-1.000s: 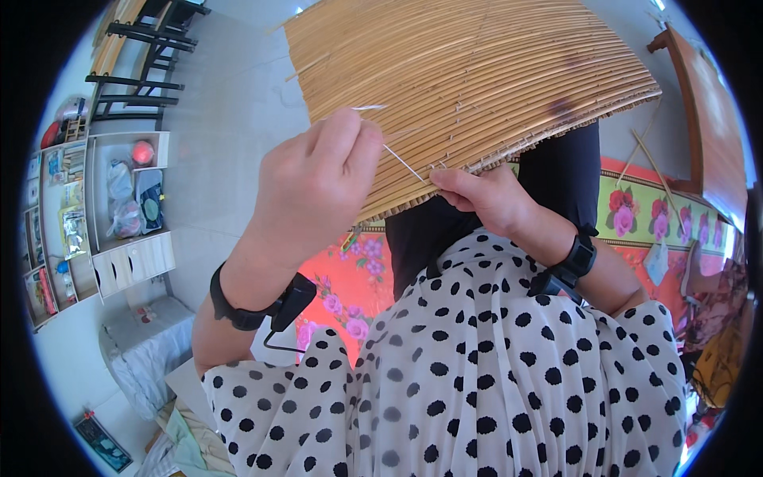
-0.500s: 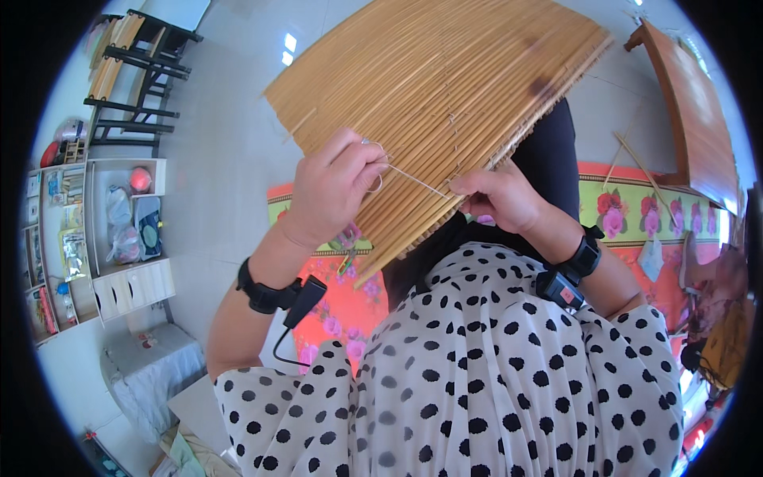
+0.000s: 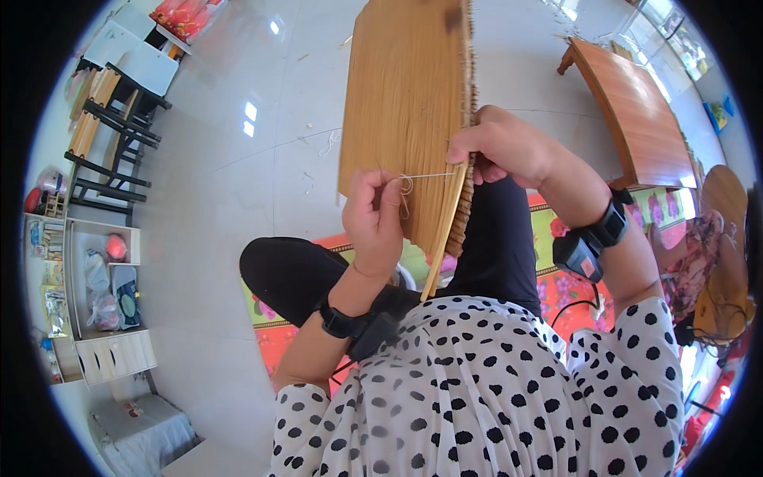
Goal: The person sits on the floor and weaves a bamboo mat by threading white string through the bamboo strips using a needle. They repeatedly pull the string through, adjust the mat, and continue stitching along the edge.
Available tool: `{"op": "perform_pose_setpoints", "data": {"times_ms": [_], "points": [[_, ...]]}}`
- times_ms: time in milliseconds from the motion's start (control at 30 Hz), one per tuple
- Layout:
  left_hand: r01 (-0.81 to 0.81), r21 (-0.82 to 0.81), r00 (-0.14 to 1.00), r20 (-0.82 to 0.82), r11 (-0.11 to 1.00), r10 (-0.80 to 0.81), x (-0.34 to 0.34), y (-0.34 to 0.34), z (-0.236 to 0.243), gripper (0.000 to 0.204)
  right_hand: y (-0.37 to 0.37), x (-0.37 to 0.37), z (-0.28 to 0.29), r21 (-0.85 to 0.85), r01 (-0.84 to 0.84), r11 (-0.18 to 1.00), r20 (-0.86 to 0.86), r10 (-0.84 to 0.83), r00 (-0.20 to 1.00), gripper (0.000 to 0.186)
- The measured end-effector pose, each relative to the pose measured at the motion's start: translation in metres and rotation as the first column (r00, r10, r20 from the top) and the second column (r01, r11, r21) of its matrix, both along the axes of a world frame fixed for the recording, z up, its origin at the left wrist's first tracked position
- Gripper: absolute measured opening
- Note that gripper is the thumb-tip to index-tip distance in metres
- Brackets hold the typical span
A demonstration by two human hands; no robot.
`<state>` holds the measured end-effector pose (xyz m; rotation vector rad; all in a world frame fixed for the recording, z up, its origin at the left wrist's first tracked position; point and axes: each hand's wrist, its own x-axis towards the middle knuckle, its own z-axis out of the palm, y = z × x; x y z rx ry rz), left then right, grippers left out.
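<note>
A large mat of thin tan reeds (image 3: 401,87), tied side by side with thread, slants away from my lap. My left hand (image 3: 372,219) is closed in a pinch on a white thread (image 3: 430,175), some of which hangs in loose loops beside the fingertips. The thread runs taut across to the mat's near right edge. There my right hand (image 3: 513,143) grips the edge, its thumb on top beside the thread and its other fingers partly hidden. Below that hand, a few pale reeds (image 3: 439,254) stick out from the edge toward my shirt.
A low wooden table (image 3: 632,111) stands at the right, with another person (image 3: 691,262) seated near it. Floral cloth (image 3: 548,298) lies under my legs. Folding black-framed furniture (image 3: 111,151) and a white shelf unit (image 3: 111,294) line the left. Thread scraps (image 3: 328,143) lie on the floor.
The mat has swung from a diagonal to nearly straight away from me. Both hands have shifted with it, the right one higher in view. The thread remains stretched between them.
</note>
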<state>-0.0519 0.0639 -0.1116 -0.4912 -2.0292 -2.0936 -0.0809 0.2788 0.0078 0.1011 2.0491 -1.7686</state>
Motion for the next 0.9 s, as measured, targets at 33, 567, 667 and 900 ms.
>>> {"op": "perform_pose_setpoints", "data": {"times_ms": [33, 567, 667, 900], "points": [[0.044, 0.087, 0.994, 0.096, 0.995, -0.052, 0.000, 0.004, -0.009, 0.005, 0.001, -0.007, -0.005, 0.089, -0.005, 0.996, 0.045, 0.001, 0.999, 0.027], [0.064, 0.256, 0.820, 0.537, 0.965, -0.197, 0.016, -0.016, -0.035, 0.010, -0.036, -0.068, -0.047, 0.462, -0.355, 0.813, 0.396, 0.169, 0.902, 0.029], [0.089, 0.157, 0.912, 0.383, 0.983, -0.144, 0.012, -0.035, -0.014, 0.009, -0.036, -0.068, -0.055, 0.515, -0.373, 0.772, 0.369, 0.193, 0.909, 0.032], [0.095, 0.098, 0.961, 0.249, 0.991, -0.117, -0.026, -0.044, -0.001, 0.007, -0.051, -0.062, -0.058, 0.638, -0.428, 0.641, 0.256, 0.348, 0.902, 0.047]]}}
